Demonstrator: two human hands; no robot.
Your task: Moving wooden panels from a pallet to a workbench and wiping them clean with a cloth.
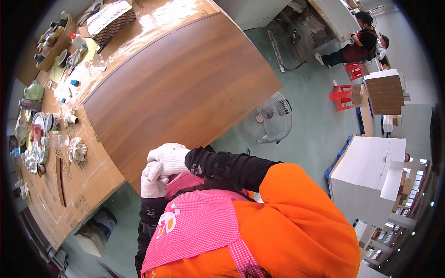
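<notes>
- Biggest thing in shot: a broad brown wood-veneer panel [185, 88], smooth with a satin sheen and one curved edge, lying flat on the bench.
- Under it is the cardboard-covered table [88, 185], matt brown and creased, with glossy tape glare at the far end.
- Off to the right, a tall block of stacked white boards [371, 171], with square edges and chalky faces.
- Down front, a pink checked apron [199, 227] over an orange top, soft cloth, close under the camera.
- On the green floor stands a round wire-cage fan [273, 118], and further off a red plastic stool [342, 96].
- Now the hands! They meet at the chest, just above the apron bib and clear of the panel.
- The right hand [169, 157], in a black sleeve, is curled closed over the top of the left hand [160, 172], the two touching.
- The left hand's fingers are tucked underneath, so I cannot tell whether they are spread or folded.
- The piece being worked is the white knit glove [149, 187] on that left hand, ribbed, stretchy cotton, and it is sitting right there at the chest.
- My read: this is a glove-adjusting step, with the panel untouched.
- The next move calls for a firm pinch on the knit and a straight pull along the fingers, without twisting.
- Smallest: a crumpled white rag [77, 150] and a pale green teapot [34, 91] among the clutter at the left end of the table.
</notes>
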